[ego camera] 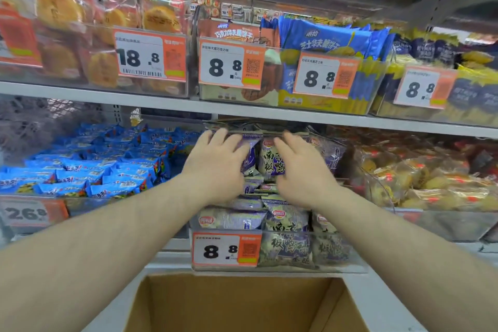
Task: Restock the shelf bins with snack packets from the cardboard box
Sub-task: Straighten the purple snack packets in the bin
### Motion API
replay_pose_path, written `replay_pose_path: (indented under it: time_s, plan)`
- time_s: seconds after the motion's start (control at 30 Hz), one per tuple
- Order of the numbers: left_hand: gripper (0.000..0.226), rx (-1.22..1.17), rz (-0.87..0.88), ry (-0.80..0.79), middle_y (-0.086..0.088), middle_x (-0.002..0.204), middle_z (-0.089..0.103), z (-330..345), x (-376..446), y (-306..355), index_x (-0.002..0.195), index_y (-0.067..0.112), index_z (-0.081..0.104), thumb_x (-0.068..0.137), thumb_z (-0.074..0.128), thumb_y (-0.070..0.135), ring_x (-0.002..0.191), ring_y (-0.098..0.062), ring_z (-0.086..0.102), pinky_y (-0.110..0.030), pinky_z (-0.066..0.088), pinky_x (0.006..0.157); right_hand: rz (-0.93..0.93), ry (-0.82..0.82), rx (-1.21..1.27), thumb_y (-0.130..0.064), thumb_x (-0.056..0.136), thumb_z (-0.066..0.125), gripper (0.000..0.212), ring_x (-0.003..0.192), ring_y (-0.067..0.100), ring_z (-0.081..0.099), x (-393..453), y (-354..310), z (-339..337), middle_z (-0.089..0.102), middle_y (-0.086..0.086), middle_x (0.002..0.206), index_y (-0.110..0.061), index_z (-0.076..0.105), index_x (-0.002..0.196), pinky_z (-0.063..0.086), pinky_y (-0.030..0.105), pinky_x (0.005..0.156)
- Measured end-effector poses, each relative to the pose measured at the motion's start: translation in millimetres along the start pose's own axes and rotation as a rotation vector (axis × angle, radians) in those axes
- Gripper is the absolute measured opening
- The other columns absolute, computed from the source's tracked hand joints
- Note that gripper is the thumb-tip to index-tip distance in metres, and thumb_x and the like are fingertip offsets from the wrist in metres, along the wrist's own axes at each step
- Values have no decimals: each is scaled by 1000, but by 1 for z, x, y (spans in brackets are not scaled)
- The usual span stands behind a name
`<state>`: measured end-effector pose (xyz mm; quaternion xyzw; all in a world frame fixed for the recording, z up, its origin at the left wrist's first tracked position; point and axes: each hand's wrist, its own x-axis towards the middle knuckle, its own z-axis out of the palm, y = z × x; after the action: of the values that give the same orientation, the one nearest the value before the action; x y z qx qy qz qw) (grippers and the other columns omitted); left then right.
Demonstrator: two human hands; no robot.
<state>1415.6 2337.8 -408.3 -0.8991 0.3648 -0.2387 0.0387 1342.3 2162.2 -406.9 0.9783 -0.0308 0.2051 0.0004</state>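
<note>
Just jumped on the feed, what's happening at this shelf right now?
A person is restocking the middle bin on the lower shelf. Both hands are deep in it: the left hand and right hand lie with fingers fairly straight on the purple snack packets at the back of the pile, apparently pushing them in. The cardboard box sits open just below the bin; the part in view shows no packets. The bin of blue packets to the left is not being touched.
</note>
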Motion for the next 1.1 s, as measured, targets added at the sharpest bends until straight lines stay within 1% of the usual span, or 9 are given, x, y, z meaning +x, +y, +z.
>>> replay_pose_path:
  time_s: [0.07, 0.17, 0.4, 0.53, 0.6, 0.83, 0.9, 0.97, 1.1]
  plan:
    - [76, 12, -69, -164, -5, 163, 5, 7, 26, -4, 154, 22, 5, 92, 31, 58, 147, -34, -1, -54, 5, 118, 43, -159, -74, -41, 90, 49, 83, 149, 30, -1, 27, -1, 12, -3, 13, 162, -13, 6, 154, 2, 47, 121]
    - [84, -77, -130, -298, -1, 163, -11, 19, 48, -8, 153, 28, -10, 89, 30, 67, 148, -31, -14, -62, -2, 115, 69, -230, -85, -53, 91, 37, 84, 149, 28, -8, 45, -1, 33, -9, 9, 163, -15, -2, 155, -2, 54, 118]
    - [91, -129, -157, -342, 2, 162, -17, 31, 56, -9, 152, 32, -14, 85, 34, 72, 147, -27, -17, -69, -2, 112, 63, -299, -30, -64, 88, 35, 89, 150, 23, -9, 46, 1, 43, -10, 2, 163, -21, -3, 156, -2, 49, 120]
    - [96, -157, -167, -309, 4, 162, -16, 35, 53, -9, 152, 34, -10, 81, 36, 78, 148, -25, -17, -68, 1, 113, 273, 30, -44, -63, 88, 31, 82, 149, 26, -1, 35, 25, 35, 5, 5, 163, -19, 14, 154, 4, 49, 120]
    - [96, -163, -172, -294, 4, 162, -15, 36, 52, -9, 153, 34, -8, 80, 35, 80, 148, -25, -16, -67, 3, 113, 371, 81, -80, -65, 89, 32, 80, 149, 28, 0, 29, 44, 34, 3, 0, 163, -21, 13, 154, 5, 51, 118]
    - [96, -172, -186, -281, 5, 162, -13, 37, 54, -7, 153, 33, -5, 79, 34, 81, 148, -24, -15, -66, 1, 114, 349, -342, 220, -73, 90, 28, 80, 150, 27, -2, 40, 60, 31, 3, 12, 163, -38, -6, 154, 11, 41, 119]
    - [96, -164, -191, -260, 3, 162, -12, 36, 53, -6, 153, 33, -6, 79, 31, 81, 148, -26, -15, -66, -3, 113, 328, -321, 266, -69, 93, 29, 71, 145, 31, 25, 37, 64, 17, 24, 14, 159, -41, 4, 154, 30, 38, 111]
    - [97, -140, -191, -189, 0, 162, -11, 37, 51, -3, 153, 31, -5, 78, 28, 82, 148, -28, -13, -65, -4, 113, 293, -125, 226, -60, 96, 36, 59, 125, 31, 50, 23, 64, 5, 52, 12, 141, -38, 29, 150, 43, 36, 97]
    - [89, -61, -135, -77, -6, 162, -15, 32, 41, 11, 153, 29, -8, 84, 25, 74, 147, -31, -18, -66, -6, 112, 355, 244, 258, -37, 93, 51, 39, 103, 26, 63, -2, 63, -4, 72, 3, 108, -25, 61, 129, 48, 32, 88]
